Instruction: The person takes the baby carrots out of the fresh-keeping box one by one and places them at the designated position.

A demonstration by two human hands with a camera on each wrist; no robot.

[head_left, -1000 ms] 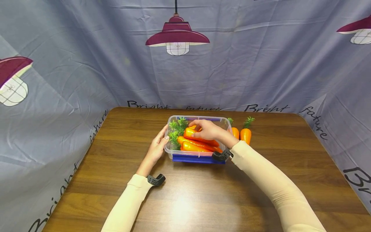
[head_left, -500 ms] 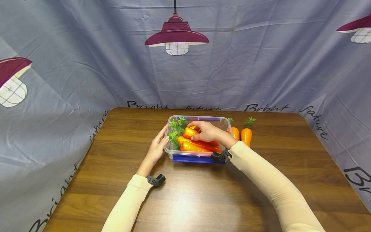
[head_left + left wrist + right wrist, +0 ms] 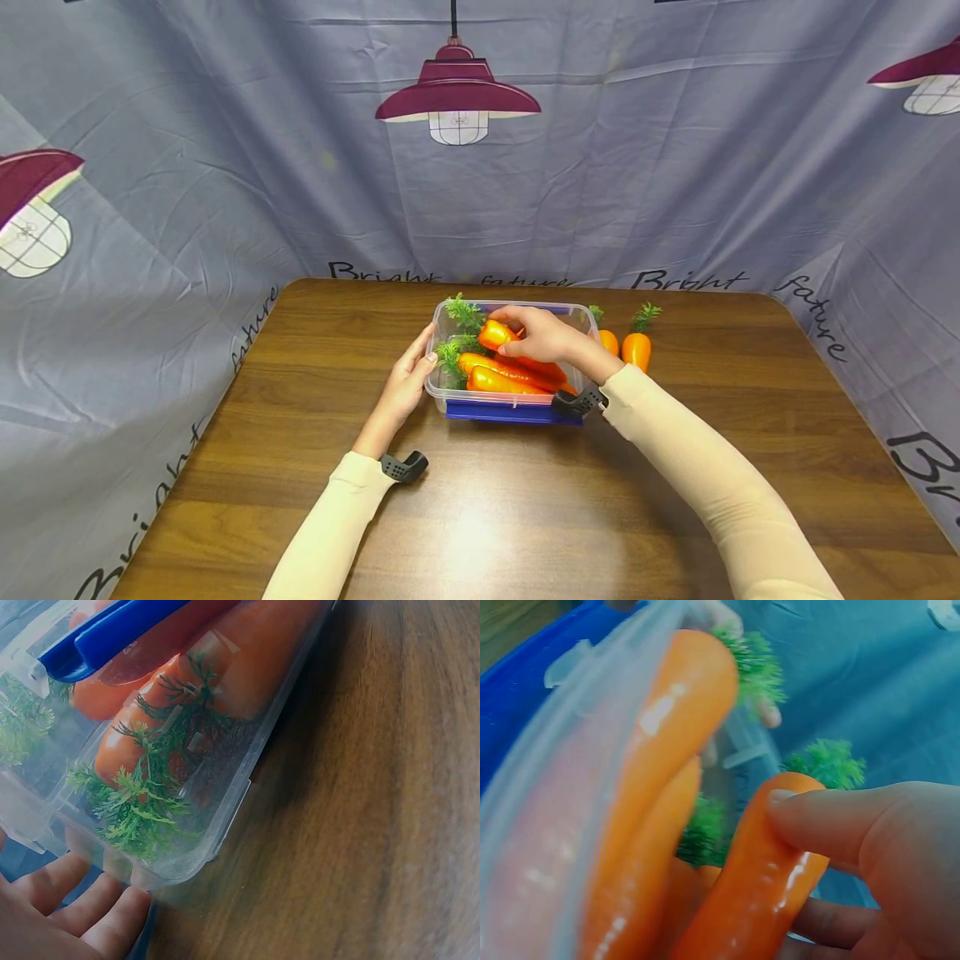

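Observation:
A clear plastic box [image 3: 442, 398] with blue clips [image 3: 513, 412] holds several orange carrots with green leafy tops. My right hand [image 3: 542, 335] is over the box and grips one carrot [image 3: 496, 335] near its thick leafy end. Seen from the right wrist, the thumb lies on top of that carrot [image 3: 769, 862] and the fingers are on its far side. Two other carrots [image 3: 501, 381] lie along the near side of the box. My left hand [image 3: 405, 382] touches the box's left end with fairly straight fingers; their tips [image 3: 135, 900] meet the wall from outside.
Right of the box, two carrots [image 3: 636, 351] lie on the brown wooden table [image 3: 495, 508], one partly behind the box and right arm. A grey-blue curtain [image 3: 322, 167] printed with lamps surrounds the table's back and sides.
The carrot in my right hand has risen slightly from the others, and its leafy top has swung up toward the back rim. My left hand and the box have stayed put.

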